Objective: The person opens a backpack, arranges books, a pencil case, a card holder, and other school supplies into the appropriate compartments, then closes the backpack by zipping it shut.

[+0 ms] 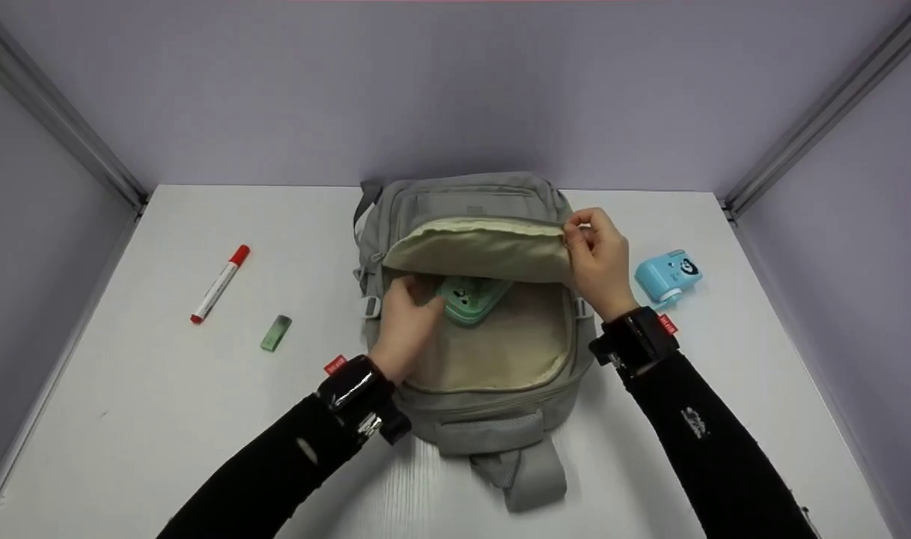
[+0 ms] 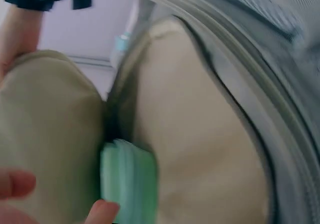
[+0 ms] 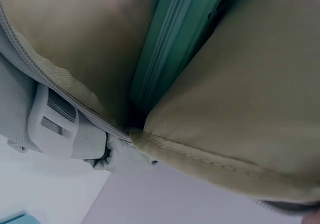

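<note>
A grey backpack (image 1: 414, 198) lies on the table with its front pocket unzipped and the cream lining (image 1: 492, 344) showing. My right hand (image 1: 603, 258) pinches the right end of the pocket flap (image 1: 485, 251) and holds it raised. Inside the pocket sits a green zippered case (image 1: 466, 303) with a small dark print, partly covered by the flap. My left hand (image 1: 410, 322) is at the pocket's left side, its thumb right by the case. In the left wrist view the left fingers (image 2: 15, 184) and thumb stand apart, the thumb tip overlapping the green case (image 2: 132, 184).
A red-capped white marker (image 1: 220, 284) and a small green stick-shaped object (image 1: 276, 333) lie left of the backpack. To its right is a light blue toy camera (image 1: 668, 277). The backpack's grey strap (image 1: 534, 475) extends toward the front. Walls enclose the table's back and sides.
</note>
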The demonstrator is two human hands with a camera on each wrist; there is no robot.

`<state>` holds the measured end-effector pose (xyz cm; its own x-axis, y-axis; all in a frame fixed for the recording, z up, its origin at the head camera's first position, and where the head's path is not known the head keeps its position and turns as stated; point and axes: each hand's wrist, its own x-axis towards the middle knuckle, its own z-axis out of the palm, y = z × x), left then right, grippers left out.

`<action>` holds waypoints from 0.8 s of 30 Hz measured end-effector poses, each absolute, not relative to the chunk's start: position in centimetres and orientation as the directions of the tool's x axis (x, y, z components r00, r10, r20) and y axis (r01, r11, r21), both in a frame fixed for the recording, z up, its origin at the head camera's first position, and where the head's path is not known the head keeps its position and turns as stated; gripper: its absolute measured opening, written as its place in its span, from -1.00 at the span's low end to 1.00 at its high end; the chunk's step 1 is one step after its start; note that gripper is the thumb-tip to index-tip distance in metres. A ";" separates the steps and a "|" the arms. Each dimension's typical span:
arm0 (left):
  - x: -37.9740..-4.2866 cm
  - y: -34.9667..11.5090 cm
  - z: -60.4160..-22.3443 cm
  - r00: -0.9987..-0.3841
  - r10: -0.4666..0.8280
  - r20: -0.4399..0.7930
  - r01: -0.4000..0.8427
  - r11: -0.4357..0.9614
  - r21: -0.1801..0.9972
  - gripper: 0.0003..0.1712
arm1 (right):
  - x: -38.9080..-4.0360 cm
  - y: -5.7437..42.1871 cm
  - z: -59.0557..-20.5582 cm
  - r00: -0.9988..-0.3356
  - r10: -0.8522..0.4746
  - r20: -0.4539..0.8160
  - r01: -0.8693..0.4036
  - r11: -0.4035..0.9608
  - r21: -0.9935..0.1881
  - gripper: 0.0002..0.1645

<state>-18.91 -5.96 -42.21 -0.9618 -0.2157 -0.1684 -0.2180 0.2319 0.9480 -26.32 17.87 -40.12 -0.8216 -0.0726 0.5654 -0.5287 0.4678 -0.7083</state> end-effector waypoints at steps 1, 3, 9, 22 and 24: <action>-18.7 -6.2 -41.8 -0.960 -0.248 -0.128 -0.184 0.219 0.958 -0.26 | -26.2 17.9 -40.1 -0.823 -0.079 0.563 -0.529 0.468 -0.708 -0.87; -18.6 -6.9 -41.3 -0.960 -0.280 -0.018 -0.086 0.231 0.969 -0.21 | -25.8 17.9 -40.1 -0.821 -0.098 0.562 -0.539 0.459 -0.706 -0.87; -19.3 -9.0 -40.9 -0.940 -0.147 0.308 0.206 0.475 0.855 -0.41 | -24.4 18.3 -40.8 -0.809 -0.166 0.564 -0.576 0.413 -0.705 -0.91; -21.1 -9.0 -41.9 -0.832 -0.188 0.522 0.270 0.684 0.677 -0.81 | -25.0 22.7 -43.6 -0.860 0.094 0.502 -0.408 0.466 -0.785 -0.74; -21.3 -9.0 -41.9 -0.836 -0.227 0.499 0.235 0.674 0.701 -0.82 | -26.2 25.0 -44.8 -0.867 0.286 0.408 -0.220 0.515 -0.829 -0.69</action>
